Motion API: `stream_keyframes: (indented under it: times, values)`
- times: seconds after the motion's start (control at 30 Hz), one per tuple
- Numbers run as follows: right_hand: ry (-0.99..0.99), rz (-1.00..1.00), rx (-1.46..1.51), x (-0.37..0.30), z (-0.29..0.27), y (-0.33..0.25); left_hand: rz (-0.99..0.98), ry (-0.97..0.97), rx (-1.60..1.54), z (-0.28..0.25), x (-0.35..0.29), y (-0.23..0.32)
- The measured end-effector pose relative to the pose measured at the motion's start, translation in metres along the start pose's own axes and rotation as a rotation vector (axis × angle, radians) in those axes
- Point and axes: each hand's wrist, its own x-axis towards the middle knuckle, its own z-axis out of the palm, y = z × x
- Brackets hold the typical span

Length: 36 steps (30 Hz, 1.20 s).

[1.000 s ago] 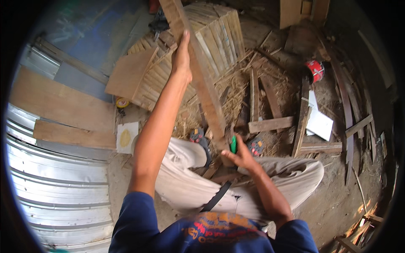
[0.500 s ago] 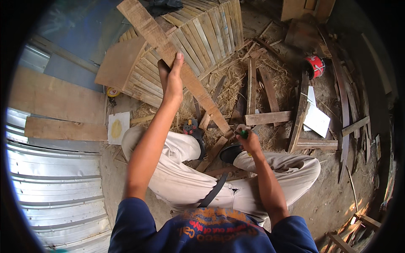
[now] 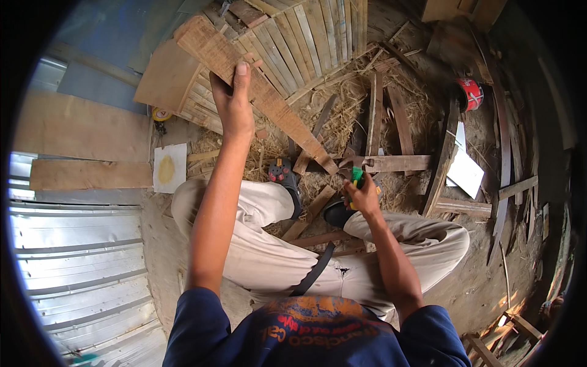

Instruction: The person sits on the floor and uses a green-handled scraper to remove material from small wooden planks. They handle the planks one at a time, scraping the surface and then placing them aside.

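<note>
My left hand (image 3: 235,101) grips a long rough wooden plank (image 3: 269,95) near its far end, thumb on top and fingers underneath. The plank slants from the upper left down to the near right, its lower end close to my shoes. Closed round the green and yellow handle of a hammer (image 3: 357,176), my right hand (image 3: 365,197) is just right of that lower end. Part of the hammer's dark head shows beyond the fist. Short wood pieces lie under and beside the plank's lower end.
A slatted wooden structure (image 3: 299,46) stands ahead. Loose boards (image 3: 374,116) lie on straw, with a red can (image 3: 469,95) and white sheets (image 3: 465,171) to the right. At left are a yellow tape measure (image 3: 161,114), a stained white sheet (image 3: 170,168) and corrugated metal (image 3: 79,263).
The plank's far end has shifted slightly and tilted up toward me, with my left hand moving a little left. My right hand has turned, showing more of the green and yellow handle.
</note>
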Motion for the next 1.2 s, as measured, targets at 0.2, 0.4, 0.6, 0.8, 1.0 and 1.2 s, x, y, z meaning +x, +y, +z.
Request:
stream_keyframes:
  times: [0.2, 0.4, 0.6, 0.8, 1.0, 1.2]
  values:
    - [0.163, -0.482, -0.497, -0.012, 0.026, -0.003, 0.031, 0.078, -0.032, -0.002, 0.006, 0.002]
    - [-0.074, -0.445, -0.511, 0.0, 0.037, -0.031, 0.109, 0.017, 0.013, -0.001, 0.007, -0.002]
    - [-0.132, -0.672, -0.39, 0.009, 0.051, -0.047, 0.154, -0.022, 0.056, -0.003, 0.006, -0.004]
    - [-0.14, -0.415, -0.765, 0.038, 0.047, -0.001, 0.144, -0.064, 0.035, 0.006, -0.005, 0.003]
    - [-0.121, -0.41, -0.627, 0.037, 0.036, 0.016, 0.222, -0.14, 0.023, 0.029, -0.017, 0.008]
    - [-0.133, -0.368, -0.7, 0.038, 0.019, 0.021, 0.227, -0.098, -0.041, 0.052, -0.033, 0.02]
